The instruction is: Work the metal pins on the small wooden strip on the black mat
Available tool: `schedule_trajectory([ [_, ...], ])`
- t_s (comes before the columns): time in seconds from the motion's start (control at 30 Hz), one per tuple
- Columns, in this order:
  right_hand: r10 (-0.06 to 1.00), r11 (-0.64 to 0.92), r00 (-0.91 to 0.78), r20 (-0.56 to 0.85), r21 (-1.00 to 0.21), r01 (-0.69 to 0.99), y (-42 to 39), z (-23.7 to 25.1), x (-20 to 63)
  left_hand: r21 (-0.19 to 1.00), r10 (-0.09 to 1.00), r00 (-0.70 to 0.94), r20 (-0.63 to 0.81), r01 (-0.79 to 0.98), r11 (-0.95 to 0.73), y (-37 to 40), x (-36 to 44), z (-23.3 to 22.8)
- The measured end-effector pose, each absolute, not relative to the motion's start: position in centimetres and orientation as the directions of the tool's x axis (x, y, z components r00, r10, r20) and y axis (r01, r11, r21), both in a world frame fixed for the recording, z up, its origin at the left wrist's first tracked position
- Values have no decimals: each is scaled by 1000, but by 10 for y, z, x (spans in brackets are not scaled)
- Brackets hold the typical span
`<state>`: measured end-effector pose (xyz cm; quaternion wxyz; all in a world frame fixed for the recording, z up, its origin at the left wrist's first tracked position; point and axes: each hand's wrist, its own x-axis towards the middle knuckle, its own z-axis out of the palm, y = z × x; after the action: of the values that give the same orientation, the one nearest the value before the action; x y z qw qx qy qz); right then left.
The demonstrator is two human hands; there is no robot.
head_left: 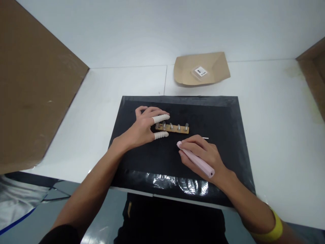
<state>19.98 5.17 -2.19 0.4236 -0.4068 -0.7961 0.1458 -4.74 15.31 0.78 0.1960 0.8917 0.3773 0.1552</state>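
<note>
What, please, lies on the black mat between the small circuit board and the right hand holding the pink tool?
In the head view, only bare black mat separates the circuit board from the right hand gripping the pink tool; a thin white sliver lies just beside the knuckles.

This looks like an electronics assembly or test bench. A black anti-static mat [223, 115] covers the white table [274, 112], and a small circuit board [172, 128] lies near the mat's centre. Brown cardboard screens [33, 84] stand to the mat's left and right.

Bright even light, glare on mat [177, 183] front edge
</note>
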Motion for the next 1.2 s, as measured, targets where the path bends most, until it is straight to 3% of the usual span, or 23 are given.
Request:
schedule_trajectory([
  [0.4, 756, 644, -319, 571, -564, 517, 51, -22, 200, 487, 796, 596, 105, 667, -564, 149, -76, 8],
  [0.73, 758, 644, -342, 555, -559, 522, 51, -25, 200, 465, 779, 620, 89, 666, -583, 153, -63, 1],
  [1.2, 771, 631, -342, 538, -571, 525, 51, -25, 201, 625, 780, 621, 78, 579, -523, 161, -56, -7],
])
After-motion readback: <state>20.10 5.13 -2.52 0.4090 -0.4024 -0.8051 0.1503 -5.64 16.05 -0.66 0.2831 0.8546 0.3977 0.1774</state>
